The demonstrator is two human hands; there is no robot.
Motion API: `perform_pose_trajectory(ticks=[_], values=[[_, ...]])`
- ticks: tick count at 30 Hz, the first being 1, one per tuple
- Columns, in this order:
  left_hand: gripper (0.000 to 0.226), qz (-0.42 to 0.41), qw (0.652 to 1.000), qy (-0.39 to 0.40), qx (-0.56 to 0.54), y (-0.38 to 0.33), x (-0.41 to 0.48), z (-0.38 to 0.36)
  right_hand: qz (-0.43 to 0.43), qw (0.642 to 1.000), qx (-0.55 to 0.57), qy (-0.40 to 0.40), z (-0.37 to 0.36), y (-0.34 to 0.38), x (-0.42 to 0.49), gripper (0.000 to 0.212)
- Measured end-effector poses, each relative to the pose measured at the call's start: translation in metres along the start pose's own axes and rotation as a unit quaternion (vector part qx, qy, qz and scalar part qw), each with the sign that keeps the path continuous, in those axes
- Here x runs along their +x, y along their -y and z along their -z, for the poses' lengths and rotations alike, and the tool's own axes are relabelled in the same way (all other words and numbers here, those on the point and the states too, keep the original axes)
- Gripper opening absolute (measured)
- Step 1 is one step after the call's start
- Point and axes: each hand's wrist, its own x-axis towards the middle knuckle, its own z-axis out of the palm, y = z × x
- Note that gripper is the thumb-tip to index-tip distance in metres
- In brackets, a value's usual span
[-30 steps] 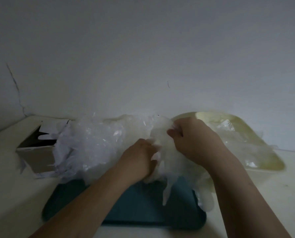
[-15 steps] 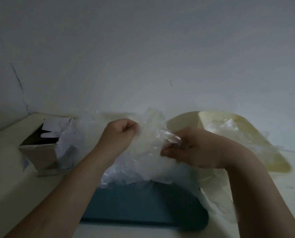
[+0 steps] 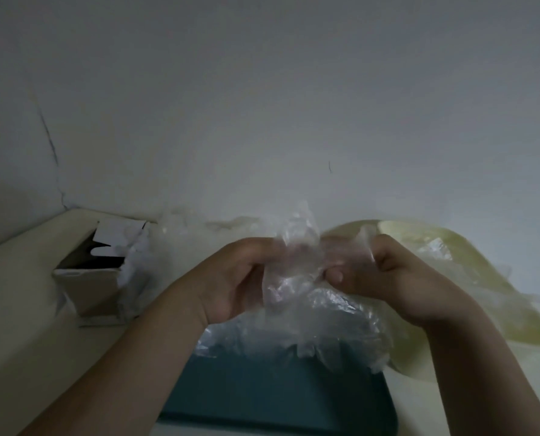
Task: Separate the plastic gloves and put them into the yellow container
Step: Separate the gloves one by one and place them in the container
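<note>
I have the left hand [image 3: 230, 278] curled around one side of a clump of gloves [image 3: 293, 269], knuckles up, the film gathered inside the fist. The right hand [image 3: 394, 278] pinches the other side, with its thumb pressed against the fingers over a fold of plastic. The clump is held up in the air between the two hands. Thin, crinkled film trails down from it into the loose pile [image 3: 331, 328] on the teal tray [image 3: 278, 401] below.

As I read it, the step in hand is peeling a single glove away from the rest. I'd do it with a small grip, thumb and forefinger on one layer at the cuff edge, while the left hand anchors the remainder. Then I'd draw the hands apart slowly and sideways. This film clings to itself, so a fast tug would likely drag several gloves along or stretch one out of shape. I cannot tell how many layers the right hand has caught.

The yellow container [image 3: 400, 228] sits to the right, just beyond the right hand, with some clear film already lying inside it [image 3: 438, 250]. Once a glove comes free, the drop should be a short move. To the left stands an open cardboard box [image 3: 89, 287] with more film spilling at its edge. Everything rests on the pale table [image 3: 26, 335] against a plain wall [image 3: 262, 89].
</note>
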Motion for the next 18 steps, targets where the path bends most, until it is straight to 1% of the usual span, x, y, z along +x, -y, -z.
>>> perform_pose_trajectory(ticks=[2,4,5,6,7,8,10,11,12,14,15,18], values=[[0.049,-0.007,0.999,-0.026,-0.022,0.0,0.003,0.002,-0.006,0.999,0.023,-0.031,-0.002,-0.002,0.003,0.016],[0.065,-0.015,0.995,-0.059,-0.083,-0.003,0.004,0.003,-0.015,0.997,0.026,-0.069,-0.003,-0.003,0.005,0.022],[0.075,-0.019,0.993,-0.061,-0.104,-0.004,0.002,0.003,-0.02,0.996,0.025,-0.085,-0.003,-0.005,0.006,0.023],[0.082,-0.025,0.993,-0.046,-0.11,-0.004,0.002,0.004,-0.025,0.994,0.026,-0.101,-0.002,-0.006,0.006,0.022],[0.081,-0.027,0.994,-0.033,-0.098,-0.006,-0.002,-0.001,-0.03,0.993,0.025,-0.115,-0.001,-0.006,0.007,0.023],[0.073,-0.035,0.997,-0.027,-0.07,-0.002,-0.001,-0.002,-0.033,0.992,0.023,-0.123,-0.001,-0.007,0.008,0.028],[0.036,-0.055,0.998,-0.016,-0.017,0.005,0.004,0.001,-0.04,0.992,0.012,-0.118,0.0,-0.008,0.007,0.041],[0.019,-0.058,0.998,-0.023,-0.007,0.007,0.006,0.002,-0.043,0.993,0.009,-0.107,0.0,-0.007,0.006,0.042],[0.013,-0.062,0.997,-0.033,-0.011,0.01,0.01,0.007,-0.044,0.995,0.008,-0.094,0.001,-0.005,0.005,0.038],[0.012,-0.067,0.997,-0.041,-0.027,0.011,0.014,0.013,-0.04,0.996,0.001,-0.078,0.005,-0.003,0.001,0.022],[0.012,-0.073,0.995,-0.049,-0.038,0.011,0.015,0.016,-0.037,0.997,-0.013,-0.07,0.007,-0.001,-0.001,0.018],[0.015,-0.096,0.991,-0.06,-0.068,0.007,0.015,0.02,-0.04,0.997,-0.053,-0.039,0.013,0.001,-0.005,0.014]])
